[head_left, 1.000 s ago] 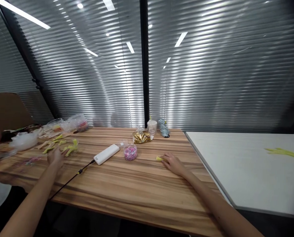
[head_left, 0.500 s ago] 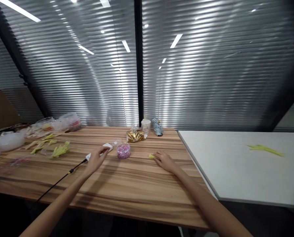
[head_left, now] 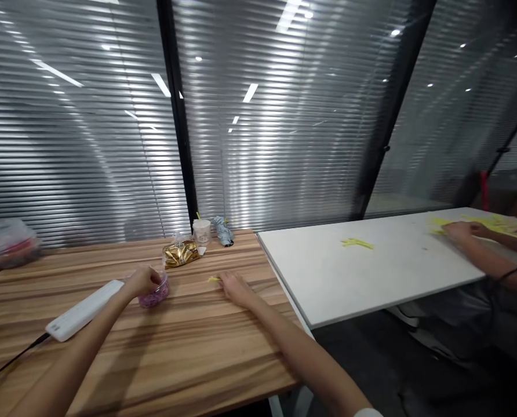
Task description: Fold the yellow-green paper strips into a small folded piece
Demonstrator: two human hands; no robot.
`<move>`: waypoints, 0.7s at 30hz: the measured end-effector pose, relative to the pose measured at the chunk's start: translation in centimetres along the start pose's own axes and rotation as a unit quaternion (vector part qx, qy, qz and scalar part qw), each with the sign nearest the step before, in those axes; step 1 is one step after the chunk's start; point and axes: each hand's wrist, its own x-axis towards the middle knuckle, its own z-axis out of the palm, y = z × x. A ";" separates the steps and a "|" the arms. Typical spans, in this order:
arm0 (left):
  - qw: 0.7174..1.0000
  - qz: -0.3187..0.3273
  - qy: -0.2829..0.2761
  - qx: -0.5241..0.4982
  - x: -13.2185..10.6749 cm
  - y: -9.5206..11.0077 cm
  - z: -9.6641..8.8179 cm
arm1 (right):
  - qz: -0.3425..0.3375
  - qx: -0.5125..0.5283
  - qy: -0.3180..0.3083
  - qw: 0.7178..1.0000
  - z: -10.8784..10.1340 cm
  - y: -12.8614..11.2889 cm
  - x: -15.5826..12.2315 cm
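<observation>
Fingers of the right hand (head_left: 236, 289) rest on a wooden worktop (head_left: 189, 341), with slatted blinds (head_left: 262, 156) at twelve o'clock and a white worktop (head_left: 315, 278) at two. They hold a yellow strip (head_left: 213, 279), its free end poking out at nine o'clock. The left hand (head_left: 139, 282) bends its fingers over a tub (head_left: 167, 286) of pink bands (head_left: 154, 299); whether they grip anything I cannot tell.
</observation>
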 end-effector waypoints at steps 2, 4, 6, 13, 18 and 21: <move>0.997 -0.026 -0.052 0.041 0.1 0.1 0.1 | 0.010 -0.007 -0.005 1.000 -0.5 0.3 0.2; 0.993 -0.029 -0.087 0.068 0.3 0.0 0.2 | 0.045 -0.014 0.011 0.999 -1.8 1.8 0.5; 0.994 -0.012 -0.086 0.069 0.6 -0.5 0.2 | 0.146 -0.033 0.060 0.987 -4.0 4.8 0.3; 0.992 0.030 0.000 0.119 0.5 -1.9 0.6 | 0.355 -0.213 0.108 0.904 -12.7 23.3 -12.7; 0.971 0.053 0.071 0.222 -1.1 -2.1 1.3 | 0.557 -0.273 0.153 0.769 -13.6 32.5 -23.2; 0.958 0.020 0.098 0.267 -2.0 -1.9 1.4 | 0.508 -0.280 0.098 0.809 -13.4 35.0 -24.0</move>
